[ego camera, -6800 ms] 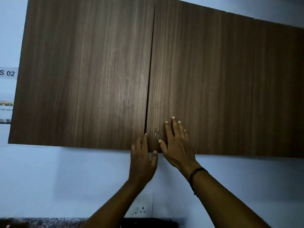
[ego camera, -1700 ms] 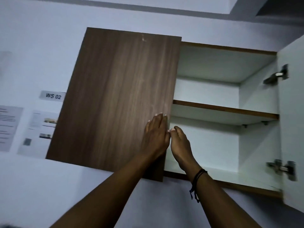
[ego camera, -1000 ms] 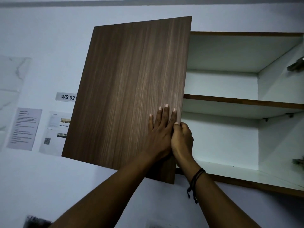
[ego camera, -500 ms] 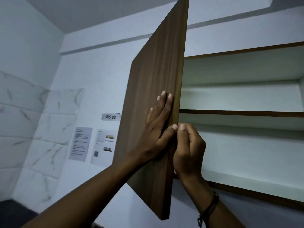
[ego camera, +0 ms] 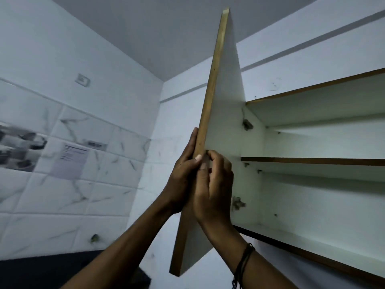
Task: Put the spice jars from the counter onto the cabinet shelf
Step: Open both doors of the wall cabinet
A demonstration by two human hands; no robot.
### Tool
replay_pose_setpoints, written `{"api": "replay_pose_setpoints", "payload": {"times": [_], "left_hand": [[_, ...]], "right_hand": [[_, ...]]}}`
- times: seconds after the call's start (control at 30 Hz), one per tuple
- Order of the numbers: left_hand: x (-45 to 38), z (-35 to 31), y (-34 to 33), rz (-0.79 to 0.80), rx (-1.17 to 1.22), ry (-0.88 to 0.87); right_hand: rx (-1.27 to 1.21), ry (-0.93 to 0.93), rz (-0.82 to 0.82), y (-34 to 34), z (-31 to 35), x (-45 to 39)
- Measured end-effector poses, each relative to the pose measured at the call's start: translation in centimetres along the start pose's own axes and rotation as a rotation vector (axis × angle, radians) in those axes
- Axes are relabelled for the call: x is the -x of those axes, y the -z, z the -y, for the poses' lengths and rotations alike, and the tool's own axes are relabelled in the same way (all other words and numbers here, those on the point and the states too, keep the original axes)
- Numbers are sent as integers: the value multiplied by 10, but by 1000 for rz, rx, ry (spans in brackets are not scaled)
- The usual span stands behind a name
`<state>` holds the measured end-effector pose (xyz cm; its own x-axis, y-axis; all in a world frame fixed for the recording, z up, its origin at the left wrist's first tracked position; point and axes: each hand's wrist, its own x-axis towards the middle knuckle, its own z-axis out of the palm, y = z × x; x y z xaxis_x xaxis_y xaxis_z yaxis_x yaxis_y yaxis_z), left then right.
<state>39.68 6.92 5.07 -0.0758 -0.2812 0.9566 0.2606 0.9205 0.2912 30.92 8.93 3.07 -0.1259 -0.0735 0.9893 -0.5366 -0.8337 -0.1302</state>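
Cabinet shelf (ego camera: 312, 161) cut off at right; wall notice (ego camera: 70, 161) blurred.

Both hands (ego camera: 200, 180) grip the open cabinet door's (ego camera: 225, 113) edge beside bare shelves (ego camera: 312, 161)

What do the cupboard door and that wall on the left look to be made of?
The cupboard door looks like laminated board: a smooth matt white inner face and a brown wood-look strip along its edge, where both hands hold it. The core is hidden, so that is a guess. The wall on the left seems to be glossy white tile with grey marble-like veining, judging by the grout lines and sheen.
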Motion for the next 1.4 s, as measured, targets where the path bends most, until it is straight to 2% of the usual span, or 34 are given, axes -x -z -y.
{"api": "replay_pose_setpoints", "payload": {"times": [0.2,0.47,0.73,0.8,0.93,1.07,1.17,1.4], "left_hand": [[0,0,96,-150,-89,160],[1,29,168,-275,-243,248],[4,42,167,-399,-371,151],[5,42,159,-450,-470,81],[12,44,136,-660,-774,-80],[17,48,117,-527,-1083,-251],[22,59,90,-406,-1064,-294],[59,103,15,-273,-707,13]], "right_hand": [[127,130,353,-76,-7,7],[306,161,619,-140,-20,11],[364,221,599,-148,-28,15],[305,212,610,-144,-28,12],[199,182,608,-130,-31,8],[169,99,592,-112,-42,10],[157,45,569,-95,-55,13],[264,-93,494,-26,-105,49]]}}
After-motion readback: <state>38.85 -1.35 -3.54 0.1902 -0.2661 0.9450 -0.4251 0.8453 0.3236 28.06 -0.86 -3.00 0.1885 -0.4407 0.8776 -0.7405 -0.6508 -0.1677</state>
